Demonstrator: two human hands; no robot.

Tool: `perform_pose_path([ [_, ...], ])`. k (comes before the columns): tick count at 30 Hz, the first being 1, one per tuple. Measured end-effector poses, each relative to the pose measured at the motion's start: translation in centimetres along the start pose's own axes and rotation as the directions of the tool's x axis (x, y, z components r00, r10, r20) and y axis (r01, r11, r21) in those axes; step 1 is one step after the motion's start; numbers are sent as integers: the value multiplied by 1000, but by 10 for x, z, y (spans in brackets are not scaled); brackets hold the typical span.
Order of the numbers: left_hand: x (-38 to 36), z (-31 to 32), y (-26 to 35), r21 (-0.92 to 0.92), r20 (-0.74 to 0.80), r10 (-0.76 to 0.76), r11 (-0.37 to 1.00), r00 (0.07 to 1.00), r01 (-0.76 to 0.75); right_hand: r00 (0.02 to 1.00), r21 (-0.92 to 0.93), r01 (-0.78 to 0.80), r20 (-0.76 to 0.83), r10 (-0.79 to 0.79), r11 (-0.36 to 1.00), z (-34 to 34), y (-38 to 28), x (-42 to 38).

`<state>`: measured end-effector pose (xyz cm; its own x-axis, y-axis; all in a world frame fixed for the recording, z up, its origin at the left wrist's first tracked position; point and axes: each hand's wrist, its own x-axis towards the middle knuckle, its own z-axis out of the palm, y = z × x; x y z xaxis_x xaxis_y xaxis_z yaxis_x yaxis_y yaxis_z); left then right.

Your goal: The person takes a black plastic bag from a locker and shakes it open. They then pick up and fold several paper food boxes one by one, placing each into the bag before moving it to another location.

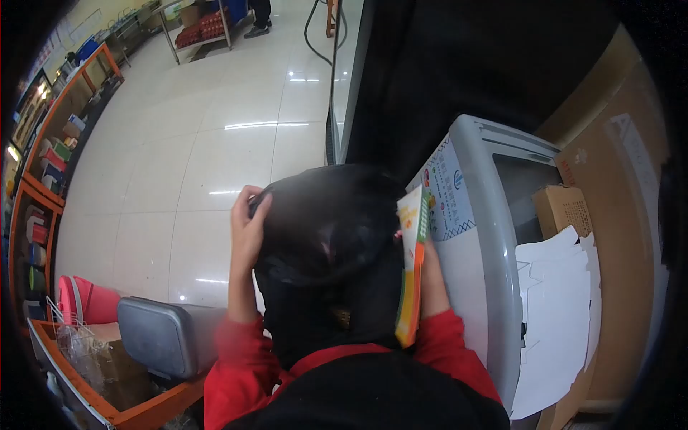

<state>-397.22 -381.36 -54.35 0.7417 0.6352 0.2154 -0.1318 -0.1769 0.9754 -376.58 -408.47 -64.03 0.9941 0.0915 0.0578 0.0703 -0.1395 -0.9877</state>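
Observation:
A large black plastic bag [322, 222] bulges in front of my body, its surface shiny and its contents hidden. At its left edge my left hand [249, 228] grips the black plastic between thumb and fingers. My right hand [431, 276] is on the right side, mostly behind a flat white, green and orange packet [410, 265] that stands on edge against the bag. Only small bits of my right fingers show, near the packet's upper left edge.
At the right stands a grey-white freezer [487, 215] bearing white paper [552, 315] and a small carton [562, 210]. Large cardboard [616, 251] leans beyond. A grey bin [154, 337] and pink container [93, 301] are lower left. Orange-framed shelves [36, 190] line the left; a person's legs [261, 14] show far off.

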Motion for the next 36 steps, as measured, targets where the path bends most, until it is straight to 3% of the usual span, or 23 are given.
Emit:
perform_pose_path([
  [3,-18,-17,39,0,-83,68,998,994,-68,975,-166,-96,183,127,981,-6,47,9],
  [5,-25,-29,38,-50,-168,21,998,985,-30,969,-275,-29,226,94,961,4,69,4],
  [7,-32,-42,32,-28,-238,11,999,971,-19,985,-407,113,166,-48,906,23,89,-1],
  [9,-34,-52,20,65,-297,60,997,953,-42,987,-508,157,58,-149,847,40,76,-4],
  [10,-37,-50,25,51,-291,47,998,956,-34,994,-543,77,-24,-107,836,43,43,-15],
  [14,-45,-57,16,117,-328,96,991,940,-61,991,-733,59,-37,-127,678,41,13,-34],
  [17,-38,-77,1,271,-428,236,954,873,-125,819,-877,268,-12,-573,400,36,-15,-40],
  [19,-34,-88,2,305,-510,277,943,814,-130,790,-859,320,9,-614,399,32,-50,-34],
  [20,-34,-91,7,224,-538,227,967,812,-121,778,-849,343,18,-628,401,34,-63,-30],
  [23,-22,-97,5,376,-482,346,912,805,-167,797,-649,417,-76,-599,637,38,-71,-9],
  [25,-18,-91,11,324,-500,293,936,815,-138,812,-649,370,-121,-570,665,39,-72,-2],
  [26,-17,-92,9,289,-507,264,949,821,-127,736,-715,394,-132,-664,578,39,-66,5],
  [28,-15,-92,7,224,-482,243,963,842,-150,946,-392,320,79,-315,862,39,-51,20],
  [30,-15,-93,7,164,-475,190,978,859,-126,959,-158,86,282,-39,984,48,-28,24],
  [33,-15,-97,5,334,-511,258,939,820,-88,977,-199,40,214,3,979,59,-39,11],
  [34,-17,-95,8,552,-509,405,831,759,-73,975,-135,39,222,-9,990,56,-43,16],
  [36,-18,-84,23,870,-365,674,492,642,-22,939,-146,243,286,-194,959,50,-85,17],
])
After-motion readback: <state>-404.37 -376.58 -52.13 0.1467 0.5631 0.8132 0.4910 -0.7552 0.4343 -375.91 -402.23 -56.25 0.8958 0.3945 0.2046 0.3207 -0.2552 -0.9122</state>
